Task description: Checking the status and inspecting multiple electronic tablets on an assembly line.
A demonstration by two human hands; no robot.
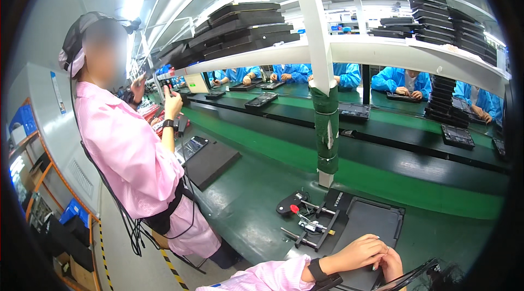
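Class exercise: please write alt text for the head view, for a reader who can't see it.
The wearer's left hand and right hand meet over a flat black tray, beside a red-tipped clamp fixture on a green workbench. At left is a co-worker in pink; across the bench, workers in blue handle dark panels.

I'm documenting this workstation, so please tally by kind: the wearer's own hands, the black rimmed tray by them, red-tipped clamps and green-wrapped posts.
Own hands (left hand, right hand): 2
Black rimmed tray: 1
Red-tipped clamp: 1
Green-wrapped post: 1
Total: 5
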